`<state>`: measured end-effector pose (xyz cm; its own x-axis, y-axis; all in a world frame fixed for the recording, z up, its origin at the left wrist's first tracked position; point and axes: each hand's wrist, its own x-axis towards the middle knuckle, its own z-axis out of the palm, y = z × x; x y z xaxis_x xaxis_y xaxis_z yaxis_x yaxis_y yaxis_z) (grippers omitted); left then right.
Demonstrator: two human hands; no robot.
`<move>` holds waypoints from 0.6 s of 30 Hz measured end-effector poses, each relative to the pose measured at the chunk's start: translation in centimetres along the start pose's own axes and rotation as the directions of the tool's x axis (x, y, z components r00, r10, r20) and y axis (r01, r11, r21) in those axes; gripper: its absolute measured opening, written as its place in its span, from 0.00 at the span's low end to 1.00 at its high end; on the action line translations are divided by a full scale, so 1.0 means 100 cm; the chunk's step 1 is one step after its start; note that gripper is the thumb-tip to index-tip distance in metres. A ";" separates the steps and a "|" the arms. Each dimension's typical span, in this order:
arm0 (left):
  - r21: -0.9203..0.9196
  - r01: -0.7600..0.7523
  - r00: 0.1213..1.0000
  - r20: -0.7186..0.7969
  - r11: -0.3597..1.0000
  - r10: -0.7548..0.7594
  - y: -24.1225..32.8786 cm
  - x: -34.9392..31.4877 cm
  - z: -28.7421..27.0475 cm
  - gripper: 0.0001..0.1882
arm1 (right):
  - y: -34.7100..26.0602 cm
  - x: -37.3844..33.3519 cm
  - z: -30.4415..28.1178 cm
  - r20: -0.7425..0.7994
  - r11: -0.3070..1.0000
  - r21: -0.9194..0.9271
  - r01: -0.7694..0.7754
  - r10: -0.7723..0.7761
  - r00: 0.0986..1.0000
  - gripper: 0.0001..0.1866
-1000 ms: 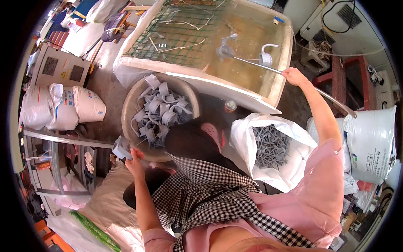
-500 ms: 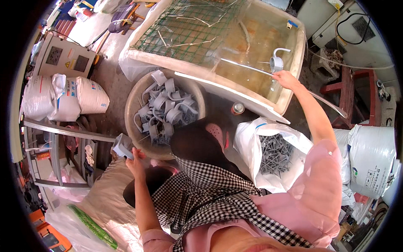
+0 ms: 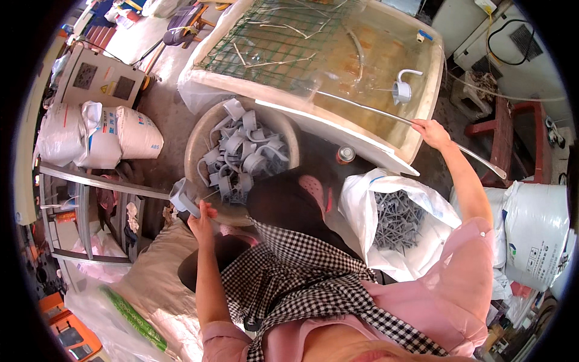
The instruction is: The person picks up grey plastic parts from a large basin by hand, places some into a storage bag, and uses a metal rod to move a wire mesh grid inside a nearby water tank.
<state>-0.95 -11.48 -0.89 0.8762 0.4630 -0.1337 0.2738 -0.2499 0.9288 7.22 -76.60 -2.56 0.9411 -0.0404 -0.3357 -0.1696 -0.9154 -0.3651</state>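
Note:
My left hand (image 3: 202, 218) is closed on a grey plastic cup-shaped part (image 3: 184, 196), held just off the near left side of a round basin (image 3: 294, 130). The basin is heaped with similar grey parts (image 3: 250, 151), several with curved handles. My right hand (image 3: 430, 132) grips a long metal rod (image 3: 368, 105), whose far end reaches over the white water tub (image 3: 289, 107); its flattened near end sticks out to the right. Another grey part with a hooked handle (image 3: 401, 92) lies in the tub's water, a little beyond my right hand.
Green netting (image 3: 271, 48) with pale strips covers the tub's left half. An open white sack (image 3: 362, 199) of thin grey pieces stands right of my knees, with a can (image 3: 345, 155) behind it. A metal frame (image 3: 102, 184) and filled sacks (image 3: 136, 133) stand left; a red stand (image 3: 497, 139) is at right.
My right hand has drawn back toward me and to the right, and the rod has shifted slightly. My left hand has lifted a little away from me with the grey part.

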 end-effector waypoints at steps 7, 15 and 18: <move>-0.017 0.000 1.000 -0.028 1.000 0.000 -0.005 0.005 -0.001 0.15 | -0.003 0.054 0.033 -0.023 0.993 -0.002 0.119 -0.119 0.993 0.18; -0.021 0.026 1.000 0.014 0.999 -0.025 -0.006 0.014 0.007 0.17 | -0.020 0.103 0.064 0.004 0.984 0.022 0.175 -0.175 0.984 0.19; 0.033 0.053 0.999 0.002 0.998 -0.053 -0.007 0.020 0.010 0.17 | -0.027 0.125 0.081 -0.016 0.976 0.067 0.205 -0.205 0.979 0.19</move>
<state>0.99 -11.20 -2.19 0.8610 0.4743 -0.1836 0.3328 -0.2525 0.9085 17.03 -71.36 -12.80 0.9605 0.1413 -0.2396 0.0082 -0.8754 -0.4833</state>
